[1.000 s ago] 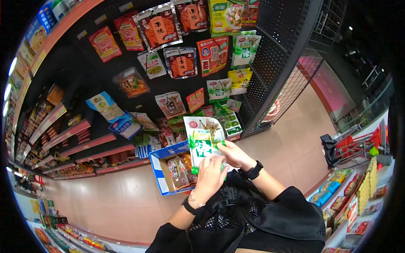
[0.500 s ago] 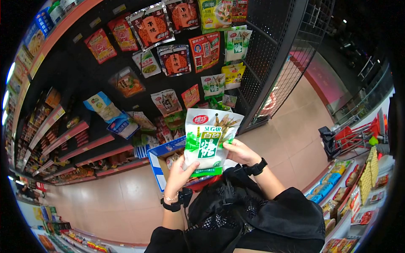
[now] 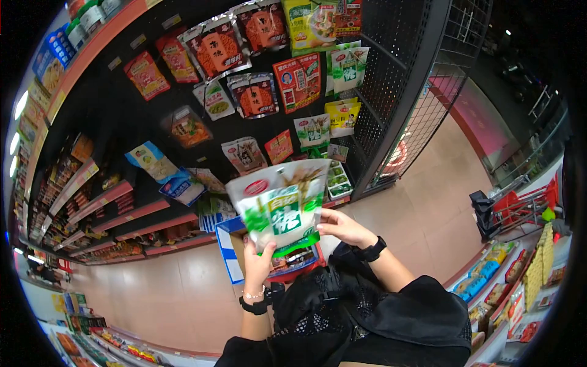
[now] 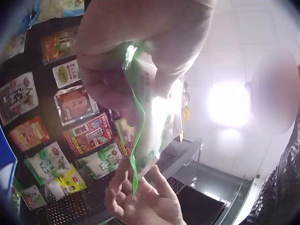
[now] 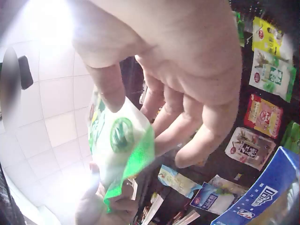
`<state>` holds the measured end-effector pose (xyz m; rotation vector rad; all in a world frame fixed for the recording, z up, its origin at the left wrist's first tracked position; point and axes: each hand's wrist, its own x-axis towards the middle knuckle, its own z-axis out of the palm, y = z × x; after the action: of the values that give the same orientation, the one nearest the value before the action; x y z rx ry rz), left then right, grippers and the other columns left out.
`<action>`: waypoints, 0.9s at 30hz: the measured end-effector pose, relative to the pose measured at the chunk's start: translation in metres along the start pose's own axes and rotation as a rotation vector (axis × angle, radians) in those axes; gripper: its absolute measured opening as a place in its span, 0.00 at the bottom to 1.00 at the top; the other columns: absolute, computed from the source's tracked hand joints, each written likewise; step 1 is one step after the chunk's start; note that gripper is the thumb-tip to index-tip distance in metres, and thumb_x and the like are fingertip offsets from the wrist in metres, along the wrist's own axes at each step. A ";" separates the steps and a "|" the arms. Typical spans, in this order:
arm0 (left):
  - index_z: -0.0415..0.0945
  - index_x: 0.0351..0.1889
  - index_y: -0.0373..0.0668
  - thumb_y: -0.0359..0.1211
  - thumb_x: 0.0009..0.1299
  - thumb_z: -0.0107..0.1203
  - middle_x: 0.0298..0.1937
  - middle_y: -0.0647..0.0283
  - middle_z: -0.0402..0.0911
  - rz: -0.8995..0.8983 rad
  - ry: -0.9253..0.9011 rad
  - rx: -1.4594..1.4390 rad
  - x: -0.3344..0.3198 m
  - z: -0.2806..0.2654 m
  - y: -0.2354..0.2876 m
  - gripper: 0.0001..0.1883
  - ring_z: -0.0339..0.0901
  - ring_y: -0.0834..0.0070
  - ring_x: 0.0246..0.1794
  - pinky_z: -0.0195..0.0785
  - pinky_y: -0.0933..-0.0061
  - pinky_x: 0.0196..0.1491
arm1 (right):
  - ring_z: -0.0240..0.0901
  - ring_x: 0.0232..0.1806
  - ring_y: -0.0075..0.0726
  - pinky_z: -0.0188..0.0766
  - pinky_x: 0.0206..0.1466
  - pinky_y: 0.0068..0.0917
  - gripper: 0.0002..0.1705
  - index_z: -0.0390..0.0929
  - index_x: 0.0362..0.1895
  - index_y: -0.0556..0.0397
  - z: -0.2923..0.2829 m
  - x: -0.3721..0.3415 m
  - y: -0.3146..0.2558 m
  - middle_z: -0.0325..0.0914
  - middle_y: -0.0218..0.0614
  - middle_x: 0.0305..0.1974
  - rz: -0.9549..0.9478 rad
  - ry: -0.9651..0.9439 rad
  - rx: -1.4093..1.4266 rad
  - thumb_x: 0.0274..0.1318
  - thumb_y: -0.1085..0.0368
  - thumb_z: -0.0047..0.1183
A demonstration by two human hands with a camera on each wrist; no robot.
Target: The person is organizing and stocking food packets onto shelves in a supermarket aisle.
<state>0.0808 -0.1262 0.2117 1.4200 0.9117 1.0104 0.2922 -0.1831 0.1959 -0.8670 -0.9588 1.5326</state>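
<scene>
A white and green bag of white sugar (image 3: 281,202) is held up in front of the body, its printed front facing the head camera and its top edge slanting. My left hand (image 3: 259,264) pinches the lower left corner, thumb on the front. On the right edge, near the bottom, my right hand (image 3: 347,229) pinches the bag with its thumb in front. The right wrist view shows the right thumb pressed on the bag (image 5: 123,133) by its green bottom strip, fingers behind. From the left wrist, the bag (image 4: 150,122) appears edge-on between both hands.
Below the bag stands a blue and white box (image 3: 231,252) with packets (image 3: 292,260) inside. Ahead, a dark pegboard rack carries hanging seasoning pouches (image 3: 254,95). Stepped shelves (image 3: 92,208) run along the left. A folded red cart (image 3: 520,205) and another shelf (image 3: 489,275) are at the right.
My left hand moved from across the bag's front to its lower left corner. The bag came up closer, then shifted left and tilted; the right hand kept its side.
</scene>
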 end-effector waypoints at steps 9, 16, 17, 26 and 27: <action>0.57 0.51 0.34 0.24 0.56 0.53 0.47 0.60 0.67 -0.046 -0.210 0.034 0.054 0.072 -0.029 0.25 0.64 0.75 0.47 0.57 0.75 0.50 | 0.64 0.41 0.19 0.63 0.44 0.20 0.19 0.63 0.49 0.58 -0.091 0.026 -0.006 0.69 0.28 0.42 -0.042 0.064 -0.111 0.53 0.63 0.45; 0.31 0.62 0.37 0.22 0.56 0.48 0.59 0.49 0.50 0.186 -0.208 0.156 0.115 0.165 -0.008 0.41 0.55 0.65 0.57 0.49 0.70 0.56 | 0.66 0.40 0.21 0.64 0.45 0.21 0.17 0.65 0.46 0.59 -0.188 0.035 -0.031 0.70 0.31 0.40 0.079 0.176 -0.075 0.53 0.64 0.45; 0.28 0.62 0.38 0.22 0.56 0.48 0.60 0.47 0.48 0.181 -0.221 0.152 0.124 0.174 -0.012 0.42 0.53 0.63 0.58 0.47 0.69 0.57 | 0.66 0.40 0.21 0.64 0.45 0.21 0.17 0.65 0.46 0.59 -0.199 0.037 -0.036 0.70 0.31 0.40 0.078 0.172 -0.078 0.53 0.64 0.45; 0.33 0.62 0.37 0.24 0.56 0.48 0.60 0.44 0.48 0.310 -0.329 0.367 0.196 0.267 0.000 0.40 0.49 0.58 0.61 0.45 0.68 0.58 | 0.63 0.43 0.21 0.59 0.49 0.21 0.18 0.64 0.47 0.61 -0.280 0.033 -0.094 0.69 0.31 0.42 -0.133 0.343 -0.043 0.53 0.64 0.44; 0.32 0.62 0.37 0.24 0.56 0.48 0.60 0.44 0.48 0.319 -0.337 0.382 0.200 0.273 0.000 0.40 0.49 0.58 0.61 0.44 0.68 0.58 | 0.63 0.43 0.21 0.59 0.49 0.21 0.18 0.64 0.47 0.61 -0.284 0.032 -0.097 0.69 0.31 0.42 -0.129 0.341 -0.043 0.53 0.64 0.44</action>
<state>0.4051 -0.0304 0.2236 2.0366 0.6597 0.8125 0.5829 -0.1062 0.1670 -1.0373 -0.7829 1.2096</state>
